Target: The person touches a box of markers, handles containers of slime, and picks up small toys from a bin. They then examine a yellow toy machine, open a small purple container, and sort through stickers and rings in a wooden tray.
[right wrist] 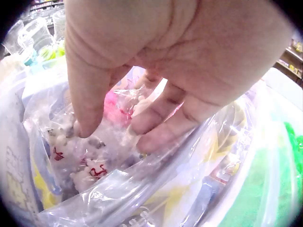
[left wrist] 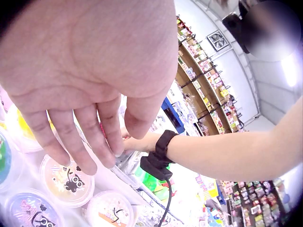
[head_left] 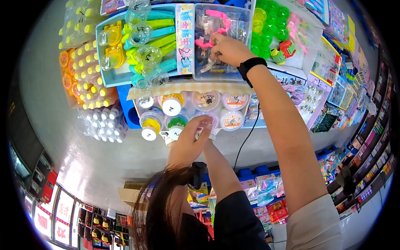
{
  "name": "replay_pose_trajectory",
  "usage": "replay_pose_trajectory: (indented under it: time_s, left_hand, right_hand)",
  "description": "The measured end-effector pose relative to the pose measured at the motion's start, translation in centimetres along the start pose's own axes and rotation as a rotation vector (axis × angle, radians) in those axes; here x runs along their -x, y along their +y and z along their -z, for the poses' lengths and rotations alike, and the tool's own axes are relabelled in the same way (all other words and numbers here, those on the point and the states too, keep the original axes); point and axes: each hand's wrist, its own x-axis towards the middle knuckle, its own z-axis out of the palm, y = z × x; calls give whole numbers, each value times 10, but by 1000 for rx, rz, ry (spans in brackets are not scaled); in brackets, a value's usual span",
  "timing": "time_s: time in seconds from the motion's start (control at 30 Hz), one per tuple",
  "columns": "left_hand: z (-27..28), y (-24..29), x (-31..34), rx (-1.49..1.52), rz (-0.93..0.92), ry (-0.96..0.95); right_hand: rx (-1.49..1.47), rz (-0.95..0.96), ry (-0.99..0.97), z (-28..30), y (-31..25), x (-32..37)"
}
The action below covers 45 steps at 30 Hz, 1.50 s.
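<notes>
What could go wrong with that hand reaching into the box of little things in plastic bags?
The shiny plastic bags look slippery, so one might slide away from the right hand. The loose black cable hanging by the wristband could snag on something as the arm moves. And the left hand is so near the round tubs that it might bump one.

Clear, crinkled plastic bags point(right wrist: 111, 191) lie loosely heaped inside a translucent, rectangular plastic bin point(head_left: 223, 78). Small whitish figures with red markings point(right wrist: 97, 171) show through the film. Bright-pink, curved pieces point(head_left: 219, 16) rest toward the bin's far end; their material is unclear.
</notes>
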Motion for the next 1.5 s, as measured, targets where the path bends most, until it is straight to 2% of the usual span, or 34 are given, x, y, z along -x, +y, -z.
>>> replay_pose_trajectory:
  time_s: [0.17,0.27,0.37,0.4,0.5,0.6,0.7,0.8,0.93,1.07,1.2,1.3,1.33,1.43,1.47,1.5]
  left_hand:
    - [-1,1,-2,-8,9,7]
    - [-1,3,-3,-5,36,2]
    - [0,1,-5,-2,32,-8]
    - [1,2,-5,-3,20,-9]
    - [2,7,-7,-14,17,-12]
    - [2,9,-9,-23,1,-12]
    - [1,14,-9,-19,13,-17]
    - [-1,12,-10,-15,18,-20]
    - [-1,16,-15,-16,-10,0]
    - [4,34,-37,-156,-9,45]
    - [1,47,-92,-125,-126,154]
    - [-14,32,-157,-113,-212,167]
    - [-21,27,-176,-167,-169,163]
    - [-38,15,-222,-284,-84,142]
    - [-41,10,-236,-291,-84,130]
    - [-44,13,-241,-299,-84,115]
  right_hand:
    - [11,-31,-54,4,-2,-2]
    - [-85,80,106,-11,7,-3]
    - [-242,58,252,-1,-7,4]
    - [-201,85,377,0,-5,5]
    - [-70,-207,674,5,4,13]
    - [48,-316,750,-2,7,15]
    - [118,-343,748,-9,-4,12]
    - [44,-417,739,-12,-14,7]
    - [-362,-446,977,-26,-26,5]
    - [-610,-644,1017,-48,-44,12]
    - [-1076,-917,885,-72,-33,13]
    - [-1230,-827,718,-88,-17,25]
    - [-1206,-780,793,-105,-10,23]
    - [-1182,-708,703,-105,1,30]
    - [-947,-672,628,-107,7,31]
    - [-934,-691,603,-104,5,32]
